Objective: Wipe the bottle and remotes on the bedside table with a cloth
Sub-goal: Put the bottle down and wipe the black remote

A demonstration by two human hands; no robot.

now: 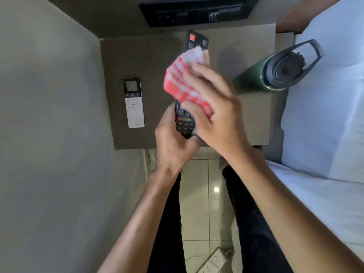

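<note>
My left hand (173, 142) grips the near end of a long black remote (194, 41), held above the brown bedside table (157, 56). My right hand (214, 111) presses a red-and-white checked cloth (183, 79) onto the middle of that remote, hiding most of its buttons. A white remote (134, 103) with a small screen lies flat on the left part of the table. A dark green bottle (256, 77) with a grey looped lid stands at the table's right edge.
A beige wall runs along the left. A bed with white sheets (325, 115) borders the table on the right. A dark socket panel (195, 12) sits on the wall behind. A white power strip (212, 263) lies on the tiled floor by my legs.
</note>
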